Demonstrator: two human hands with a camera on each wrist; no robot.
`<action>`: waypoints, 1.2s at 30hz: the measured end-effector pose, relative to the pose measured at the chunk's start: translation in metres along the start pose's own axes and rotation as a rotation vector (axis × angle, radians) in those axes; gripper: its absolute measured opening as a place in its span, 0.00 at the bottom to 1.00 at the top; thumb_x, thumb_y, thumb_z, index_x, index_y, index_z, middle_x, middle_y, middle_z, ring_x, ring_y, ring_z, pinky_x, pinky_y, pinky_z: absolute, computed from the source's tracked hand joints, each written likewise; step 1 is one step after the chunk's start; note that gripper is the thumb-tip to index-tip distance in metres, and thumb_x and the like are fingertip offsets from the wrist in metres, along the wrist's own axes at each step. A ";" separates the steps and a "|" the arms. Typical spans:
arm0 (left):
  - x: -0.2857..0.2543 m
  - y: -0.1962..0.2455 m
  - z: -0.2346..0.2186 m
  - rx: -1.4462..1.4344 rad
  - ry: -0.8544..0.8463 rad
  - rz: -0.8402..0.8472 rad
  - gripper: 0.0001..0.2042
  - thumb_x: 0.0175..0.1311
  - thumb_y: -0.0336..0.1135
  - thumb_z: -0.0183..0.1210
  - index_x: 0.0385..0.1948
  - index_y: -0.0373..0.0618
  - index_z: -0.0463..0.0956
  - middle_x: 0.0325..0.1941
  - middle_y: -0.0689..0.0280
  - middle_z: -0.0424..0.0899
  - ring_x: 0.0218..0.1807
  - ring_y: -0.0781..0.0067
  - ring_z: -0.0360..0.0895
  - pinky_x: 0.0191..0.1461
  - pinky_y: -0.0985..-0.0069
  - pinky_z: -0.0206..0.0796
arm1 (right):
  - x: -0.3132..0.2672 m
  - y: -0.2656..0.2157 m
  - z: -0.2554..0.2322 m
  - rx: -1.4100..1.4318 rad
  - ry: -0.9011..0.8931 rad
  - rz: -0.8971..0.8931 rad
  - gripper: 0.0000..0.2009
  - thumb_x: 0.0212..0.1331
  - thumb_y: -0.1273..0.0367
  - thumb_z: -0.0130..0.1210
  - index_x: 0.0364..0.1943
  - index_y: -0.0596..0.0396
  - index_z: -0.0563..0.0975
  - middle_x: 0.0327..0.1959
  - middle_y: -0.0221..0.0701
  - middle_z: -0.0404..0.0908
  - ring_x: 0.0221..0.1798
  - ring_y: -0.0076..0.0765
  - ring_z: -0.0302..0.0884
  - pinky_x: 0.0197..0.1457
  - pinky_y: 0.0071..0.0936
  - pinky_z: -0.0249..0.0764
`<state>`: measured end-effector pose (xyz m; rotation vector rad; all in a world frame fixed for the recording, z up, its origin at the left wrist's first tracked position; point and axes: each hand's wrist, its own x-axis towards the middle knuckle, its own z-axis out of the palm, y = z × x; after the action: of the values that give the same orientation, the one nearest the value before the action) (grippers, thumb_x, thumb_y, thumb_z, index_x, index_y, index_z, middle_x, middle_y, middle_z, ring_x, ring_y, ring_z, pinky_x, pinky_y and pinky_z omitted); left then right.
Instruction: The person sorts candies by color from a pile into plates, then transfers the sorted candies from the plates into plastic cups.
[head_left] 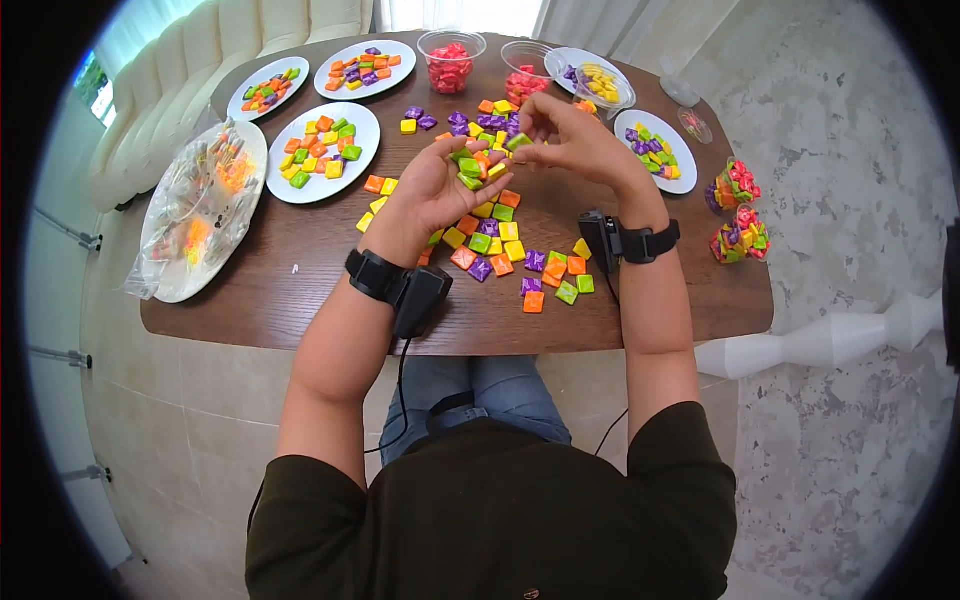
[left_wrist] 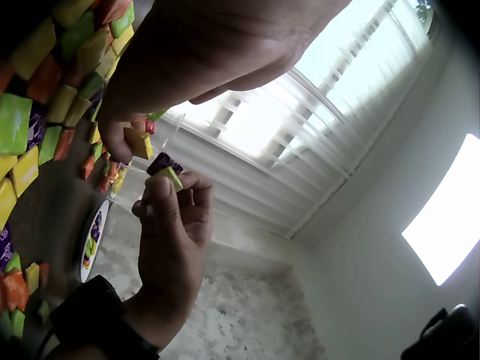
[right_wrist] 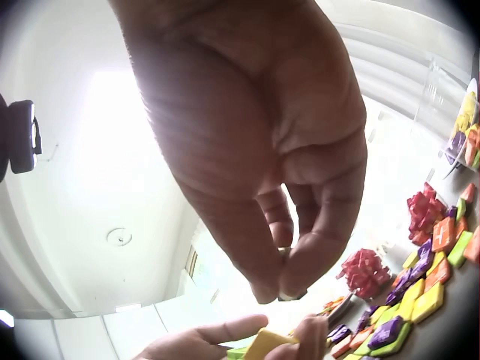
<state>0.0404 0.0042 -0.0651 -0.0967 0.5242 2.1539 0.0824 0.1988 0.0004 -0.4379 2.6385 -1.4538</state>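
My left hand (head_left: 432, 195) is turned palm up over the table and cups several square wrapped candies, green (head_left: 470, 168), yellow and orange, in its bent fingers. A yellow candy (left_wrist: 139, 142) shows at its fingertips in the left wrist view. Just to its right, my right hand (head_left: 580, 145) pinches a green wrapped candy (head_left: 519, 141) between thumb and index finger. A dark purple candy (left_wrist: 163, 163) shows right beside that green one in the left wrist view. Below both hands, loose candies (head_left: 485, 240) in orange, yellow, green and purple lie spread on the wooden table (head_left: 330, 270).
White plates (head_left: 285, 180) of mixed candies stand at the back left, another plate (head_left: 685, 180) at the right. Clear tubs (head_left: 450, 75) with red candies stand at the back. Filled cups (head_left: 742, 240) sit by the right edge. A plastic bag (head_left: 195, 215) lies on an oval plate at left.
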 end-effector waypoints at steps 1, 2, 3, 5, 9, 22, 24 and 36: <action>0.000 -0.001 0.000 -0.018 -0.036 -0.011 0.11 0.69 0.36 0.39 0.42 0.39 0.63 0.44 0.53 0.73 0.50 0.59 0.73 0.54 0.62 0.71 | 0.004 0.002 0.005 -0.076 0.099 -0.201 0.12 0.50 0.75 0.58 0.35 0.55 0.67 0.28 0.24 0.70 0.30 0.18 0.71 0.30 0.17 0.70; 0.000 -0.001 0.000 -0.037 -0.045 -0.024 0.10 0.69 0.36 0.40 0.42 0.39 0.63 0.44 0.53 0.73 0.50 0.59 0.73 0.53 0.63 0.71 | 0.005 -0.002 0.009 -0.060 0.131 -0.157 0.12 0.50 0.75 0.59 0.35 0.55 0.67 0.28 0.25 0.70 0.30 0.18 0.70 0.30 0.17 0.70; 0.000 0.000 0.001 -0.054 -0.055 -0.035 0.10 0.69 0.36 0.40 0.42 0.38 0.64 0.44 0.53 0.73 0.49 0.59 0.73 0.52 0.64 0.72 | 0.004 -0.008 0.013 -0.045 0.162 -0.114 0.12 0.49 0.75 0.59 0.35 0.55 0.67 0.28 0.25 0.70 0.30 0.18 0.70 0.29 0.18 0.70; 0.001 0.005 -0.001 -0.099 -0.067 -0.025 0.10 0.68 0.36 0.41 0.42 0.38 0.64 0.44 0.54 0.72 0.49 0.59 0.74 0.50 0.66 0.73 | 0.006 -0.011 0.017 -0.125 0.152 -0.007 0.13 0.48 0.74 0.60 0.36 0.56 0.68 0.29 0.27 0.71 0.31 0.20 0.71 0.31 0.20 0.71; 0.000 0.020 -0.006 -0.158 0.002 0.079 0.10 0.68 0.36 0.42 0.40 0.37 0.64 0.43 0.54 0.72 0.47 0.60 0.74 0.45 0.71 0.74 | 0.007 0.004 0.033 -0.446 -0.130 0.056 0.15 0.46 0.74 0.61 0.39 0.57 0.70 0.35 0.34 0.72 0.38 0.32 0.73 0.39 0.27 0.72; -0.004 0.027 -0.005 -0.061 0.090 0.205 0.11 0.68 0.35 0.41 0.42 0.37 0.65 0.44 0.53 0.73 0.46 0.62 0.74 0.44 0.73 0.74 | 0.001 0.024 0.039 -0.619 -0.286 0.132 0.18 0.41 0.75 0.59 0.40 0.53 0.70 0.39 0.38 0.70 0.46 0.44 0.68 0.47 0.34 0.67; -0.004 0.023 -0.002 -0.064 0.127 0.178 0.12 0.68 0.34 0.42 0.44 0.35 0.65 0.46 0.51 0.72 0.50 0.61 0.72 0.48 0.71 0.73 | 0.006 0.033 0.036 -0.620 -0.357 0.091 0.16 0.40 0.76 0.57 0.37 0.55 0.69 0.35 0.38 0.71 0.44 0.44 0.69 0.44 0.34 0.67; 0.002 0.002 -0.001 0.005 -0.028 0.001 0.16 0.70 0.38 0.37 0.51 0.37 0.59 0.51 0.52 0.71 0.54 0.56 0.71 0.57 0.61 0.68 | -0.009 0.003 0.001 -0.471 0.028 -0.262 0.13 0.47 0.75 0.52 0.40 0.56 0.69 0.36 0.35 0.71 0.44 0.35 0.70 0.42 0.27 0.70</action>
<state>0.0372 0.0046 -0.0657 -0.0634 0.5139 2.1520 0.0905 0.2025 -0.0030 -0.8344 3.0304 -0.8718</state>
